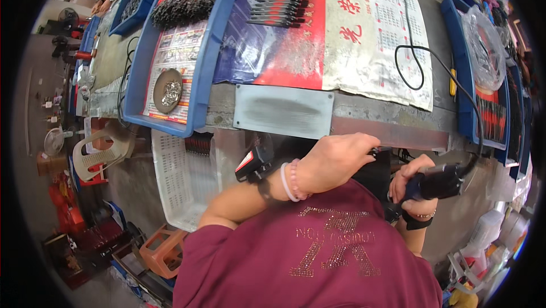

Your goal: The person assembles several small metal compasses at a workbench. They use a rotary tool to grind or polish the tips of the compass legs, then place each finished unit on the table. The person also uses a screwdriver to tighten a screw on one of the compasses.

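Observation:
My left hand (335, 163) is just below the table's front edge, fingers pinched together. A small dark tip shows at its fingertips; what it belongs to is hidden. My right hand (408, 182), to the right and slightly nearer, is wrapped round a black corded electric screwdriver (437, 183). Its cable (478, 143) runs up from the tool's right end and loops over the table. The screwdriver's working end is hidden behind my fingers. On the table ahead lie rows of slim black-and-red tools (278, 7).
A blue tray (199, 109) at left holds more black-and-red tools and a round dish (159, 93) of small shiny metal parts. Blue bins (466, 117) stand at right, beside a yellow-handled tool (453, 82). A metal plate (284, 110) edges the table; a white basket (176, 194) sits below.

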`<act>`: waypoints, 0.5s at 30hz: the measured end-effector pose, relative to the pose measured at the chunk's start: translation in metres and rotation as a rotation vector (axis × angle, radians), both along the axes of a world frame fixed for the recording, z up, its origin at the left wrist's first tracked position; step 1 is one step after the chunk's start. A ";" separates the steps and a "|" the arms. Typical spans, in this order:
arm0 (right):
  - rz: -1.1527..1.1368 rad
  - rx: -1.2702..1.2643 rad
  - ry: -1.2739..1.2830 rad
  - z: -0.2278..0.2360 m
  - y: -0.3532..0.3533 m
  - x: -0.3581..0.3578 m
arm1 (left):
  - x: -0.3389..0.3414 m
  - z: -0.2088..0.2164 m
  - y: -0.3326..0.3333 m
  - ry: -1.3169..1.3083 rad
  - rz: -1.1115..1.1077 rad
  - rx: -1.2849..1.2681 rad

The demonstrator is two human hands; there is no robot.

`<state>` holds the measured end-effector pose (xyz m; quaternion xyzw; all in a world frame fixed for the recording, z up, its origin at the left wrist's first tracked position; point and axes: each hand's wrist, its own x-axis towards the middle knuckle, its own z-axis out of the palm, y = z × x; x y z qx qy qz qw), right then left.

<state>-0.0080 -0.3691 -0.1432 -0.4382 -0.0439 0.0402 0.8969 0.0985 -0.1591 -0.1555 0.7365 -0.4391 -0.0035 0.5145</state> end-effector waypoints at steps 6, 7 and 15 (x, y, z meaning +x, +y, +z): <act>0.011 -0.168 0.212 0.007 -0.002 -0.001 | -0.033 -0.025 0.030 1.261 -0.026 -0.313; 0.015 -0.205 0.246 0.008 -0.002 -0.001 | -0.035 -0.030 0.033 1.306 -0.031 -0.311; 0.008 -0.429 0.363 -0.008 0.016 0.005 | -0.054 -0.058 0.026 1.623 0.020 -0.378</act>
